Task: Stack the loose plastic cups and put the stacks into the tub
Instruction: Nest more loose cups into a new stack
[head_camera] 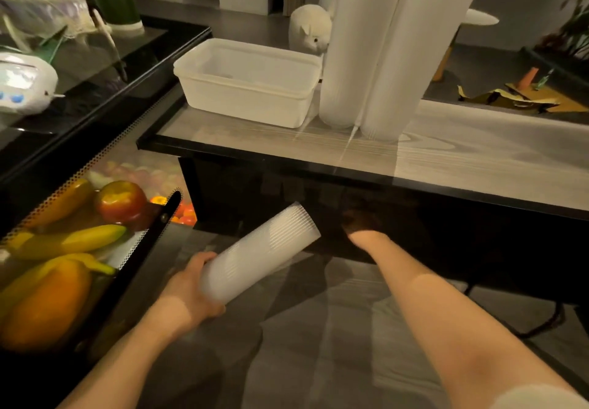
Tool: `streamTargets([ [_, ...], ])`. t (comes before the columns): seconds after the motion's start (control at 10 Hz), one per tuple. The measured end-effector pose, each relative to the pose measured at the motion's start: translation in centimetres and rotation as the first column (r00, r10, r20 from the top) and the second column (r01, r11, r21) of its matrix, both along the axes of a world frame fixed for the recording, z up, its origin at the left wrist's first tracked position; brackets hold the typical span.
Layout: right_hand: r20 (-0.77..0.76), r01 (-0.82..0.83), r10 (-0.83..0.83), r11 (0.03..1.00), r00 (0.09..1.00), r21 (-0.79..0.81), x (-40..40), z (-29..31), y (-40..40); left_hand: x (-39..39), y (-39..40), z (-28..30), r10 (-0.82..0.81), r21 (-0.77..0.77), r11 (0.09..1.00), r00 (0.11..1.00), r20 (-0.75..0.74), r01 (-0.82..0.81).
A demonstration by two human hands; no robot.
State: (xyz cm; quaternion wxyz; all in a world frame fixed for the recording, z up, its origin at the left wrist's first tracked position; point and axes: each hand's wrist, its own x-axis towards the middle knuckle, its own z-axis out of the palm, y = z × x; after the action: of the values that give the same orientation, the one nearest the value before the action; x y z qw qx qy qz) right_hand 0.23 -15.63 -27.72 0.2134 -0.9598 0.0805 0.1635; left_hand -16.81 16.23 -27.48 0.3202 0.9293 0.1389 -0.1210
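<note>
Dim, warm light is falling from above; the glass surface [446, 160] is glaring, edges are bending, and the left corner is blurring.

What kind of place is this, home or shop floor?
Probably a home living room, though I can't be sure. A low glass-topped table carries the white tub and tall cup stacks; a tray of fruit sits at left and a plush toy behind.

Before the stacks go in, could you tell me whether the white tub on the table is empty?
Apparently empty: the white tub stands open-topped on the table with no cups visible inside; the floor is partly hidden.
</note>
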Motion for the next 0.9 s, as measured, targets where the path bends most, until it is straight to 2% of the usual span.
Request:
streamTargets([
  [0.1,0.042,-0.060,0.062,0.997,0.997,-0.037,2.1,-0.3,0.8,0.0,1.0,-1.0,0.036,-0.017,0.999,0.999,-0.021,-0.037],
  [0.2,0.051,-0.074,0.078,0.994,0.996,-0.082,3.9,-1.3,1.4,0.1,2.0,-1.4,0.016,0.040,0.999,1.000,-0.002,-0.016],
  [0.3,0.043,-0.047,0.052,0.993,0.998,-0.111,4.7,-1.8,1.6,-0.3,2.7,-1.0,0.046,0.098,0.994,0.999,-0.025,-0.043],
  [0.4,0.097,-0.045,0.057,0.992,0.994,-0.122,5.0,-2.8,1.0,-0.9,3.2,-0.7,0.078,0.118,0.991,0.994,-0.079,-0.069],
  [0.5,0.059,-0.274,0.336,0.847,0.940,-0.455,3.9,-4.2,-0.1,-1.3,3.3,0.0,0.065,0.109,0.993,0.994,-0.092,-0.055],
  [0.6,0.109,0.072,-0.074,0.997,0.991,0.025,2.5,-1.9,0.5,-1.6,2.9,0.7,0.024,0.138,0.990,0.995,-0.092,-0.011],
  [0.7,0.078,0.143,-0.155,0.980,0.985,0.135,0.3,1.5,-0.1,-2.3,2.4,1.0,0.000,0.133,0.991,0.997,-0.078,0.010],
  [0.8,0.026,0.083,-0.087,0.987,0.996,0.137,-2.4,3.0,-0.6,-2.8,2.0,1.4,-0.008,0.121,0.993,0.999,-0.051,0.014],
  [0.9,-0.031,0.325,-0.329,0.906,0.944,0.270,-4.4,4.2,-0.3,-3.1,1.6,1.5,-0.021,0.084,0.996,0.999,-0.032,0.023],
])
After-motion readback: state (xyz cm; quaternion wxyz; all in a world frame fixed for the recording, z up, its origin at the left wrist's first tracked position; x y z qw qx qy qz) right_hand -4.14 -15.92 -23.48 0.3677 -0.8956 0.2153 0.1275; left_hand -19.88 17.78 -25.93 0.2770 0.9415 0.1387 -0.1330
